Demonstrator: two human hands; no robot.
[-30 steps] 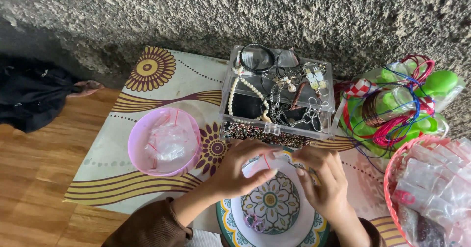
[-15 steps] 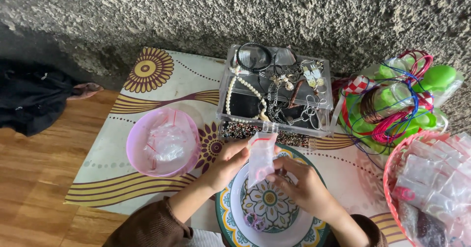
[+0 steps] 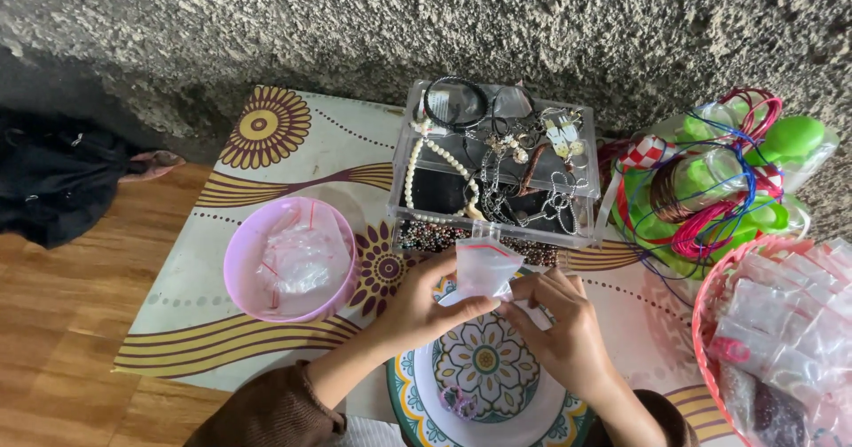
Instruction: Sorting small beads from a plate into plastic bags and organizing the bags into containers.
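Both my hands hold a small clear zip bag [image 3: 485, 265] with a red seal line above a patterned plate [image 3: 417, 400]. My left hand [image 3: 426, 308] pinches the bag's lower left side. My right hand [image 3: 559, 323] grips its lower right corner. Something small and purple [image 3: 458, 403] lies on the plate near its front. Just beyond the bag stands a clear plastic box [image 3: 497, 167] of jewellery, with a pearl necklace, chains and earrings on top.
A pink bowl [image 3: 238, 269] with empty clear bags sits at the left on the patterned mat [image 3: 266, 145]. A red basket [image 3: 706, 323] of small bags is at the right, with green items and red cords [image 3: 710, 189] behind it. A rough wall runs along the back.
The bag has been lifted upright over the plate, and my hands have shifted from the plate's rim to grip its lower corners.
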